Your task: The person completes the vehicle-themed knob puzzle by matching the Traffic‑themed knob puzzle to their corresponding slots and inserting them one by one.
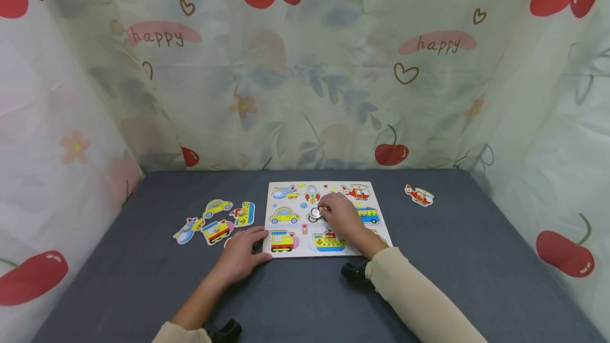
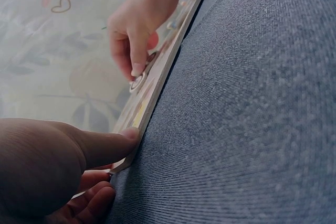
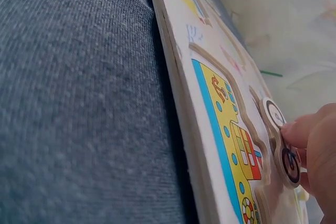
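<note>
A white wooden puzzle board with pictures of vehicles lies on the table. My left hand holds its near left corner, thumb on the edge and the other fingers curled beside it. Over the board's middle, my right hand pinches a two-wheeled bike piece between thumb and fingers. That piece sits at its recess, slightly raised in the right wrist view; fingers hide part of it. Left of the board lie a car piece, boat piece, plane piece and train piece.
A red helicopter piece lies by itself right of the board. Another piece is mostly hidden behind my left hand. The dark grey tablecloth reaches back to a patterned curtain, with more curtain at both sides.
</note>
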Motion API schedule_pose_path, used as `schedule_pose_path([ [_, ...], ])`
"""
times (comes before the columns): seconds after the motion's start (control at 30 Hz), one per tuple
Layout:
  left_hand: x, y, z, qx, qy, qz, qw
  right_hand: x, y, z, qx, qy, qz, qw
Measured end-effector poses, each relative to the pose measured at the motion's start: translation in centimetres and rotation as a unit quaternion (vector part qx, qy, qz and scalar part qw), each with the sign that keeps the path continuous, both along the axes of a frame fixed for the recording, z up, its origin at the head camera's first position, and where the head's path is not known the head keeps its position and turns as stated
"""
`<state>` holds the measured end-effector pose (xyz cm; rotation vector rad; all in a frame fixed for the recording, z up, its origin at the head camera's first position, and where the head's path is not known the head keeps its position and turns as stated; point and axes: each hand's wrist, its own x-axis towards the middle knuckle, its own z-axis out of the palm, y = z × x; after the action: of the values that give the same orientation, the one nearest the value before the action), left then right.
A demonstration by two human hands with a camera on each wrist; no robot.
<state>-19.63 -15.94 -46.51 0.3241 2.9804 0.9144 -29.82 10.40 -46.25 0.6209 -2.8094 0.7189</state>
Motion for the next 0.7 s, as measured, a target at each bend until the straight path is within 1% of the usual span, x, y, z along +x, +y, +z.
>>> schedule_pose_path([
  [0.3, -0.07, -0.03, -0.05, -0.003, -0.001, 0.001, 1.0, 0.21, -0.47, -0.21, 0.002, 0.001, 0.024, 1.0],
  [0.7, 0.02, -0.03, -0.01, -0.002, 0.006, -0.002, 1.0, 0.67, -0.6, -0.32, 0.005, -0.001, 0.027, 1.0],
])
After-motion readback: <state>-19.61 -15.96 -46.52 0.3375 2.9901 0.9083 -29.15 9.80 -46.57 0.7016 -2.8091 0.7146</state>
